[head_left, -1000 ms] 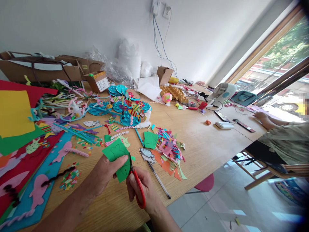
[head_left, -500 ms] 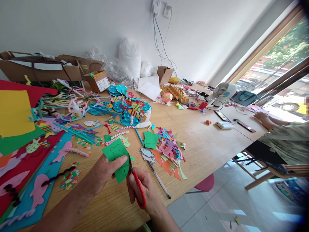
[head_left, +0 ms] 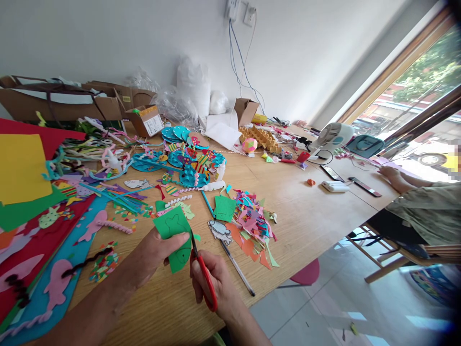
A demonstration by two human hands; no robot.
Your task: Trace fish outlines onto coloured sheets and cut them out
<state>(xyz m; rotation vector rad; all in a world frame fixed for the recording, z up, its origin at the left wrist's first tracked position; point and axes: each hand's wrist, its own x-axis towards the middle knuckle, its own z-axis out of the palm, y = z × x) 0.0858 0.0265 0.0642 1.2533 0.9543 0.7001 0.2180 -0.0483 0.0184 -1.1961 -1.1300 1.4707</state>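
Observation:
My left hand pinches a sheet of green paper between thumb and fingers, above the table's front edge. A fish outline is drawn on the paper in dark line. My right hand is closed round the red handles of a pair of scissors. Their dark blades lie along the paper's right edge, pointing away from me. A pen rests just right of the scissors. Beyond it are a grey paper fish and another green paper piece.
Paper scraps are heaped right of my hands. Coloured sheets, pink paper fish and pipe cleaners spread to the left. Boxes stand along the wall. A fan and a seated person's sleeve are at right.
The green paper has shifted and turned very slightly in my left hand beside the scissor blades. Both hands keep their hold; the rest looks the same.

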